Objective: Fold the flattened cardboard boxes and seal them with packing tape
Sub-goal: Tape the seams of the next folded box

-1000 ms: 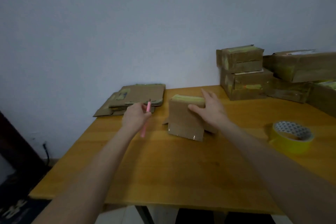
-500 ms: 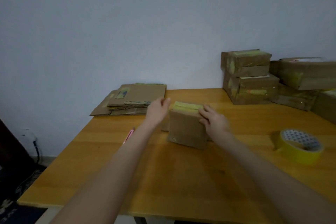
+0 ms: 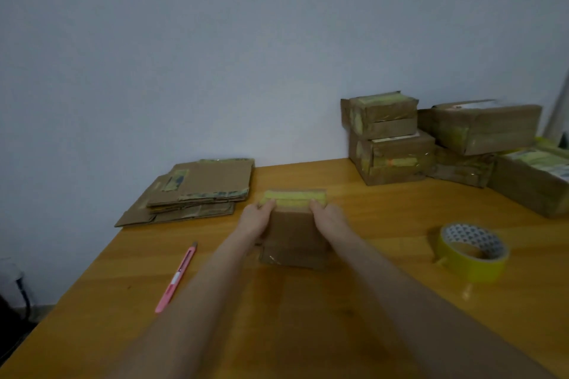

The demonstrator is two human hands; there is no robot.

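- As the left hand [image 3: 257, 220] and right hand [image 3: 328, 218] clasp its opposite sides, a small cardboard box [image 3: 292, 237] stands mid-table [image 3: 295, 301], yellow tape across its top.
- Sealed boxes [image 3: 388, 138] pile up at far right, so several appear finished.
- Flattened boxes [image 3: 200, 191] wait unfolded at far left, with the tape roll [image 3: 471, 251] near the right hand.

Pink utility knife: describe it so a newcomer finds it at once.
Start at the wooden table and look to its near left part. The pink utility knife lies flat there alone: slim and pink, unlike the brown flattened cardboard behind it.
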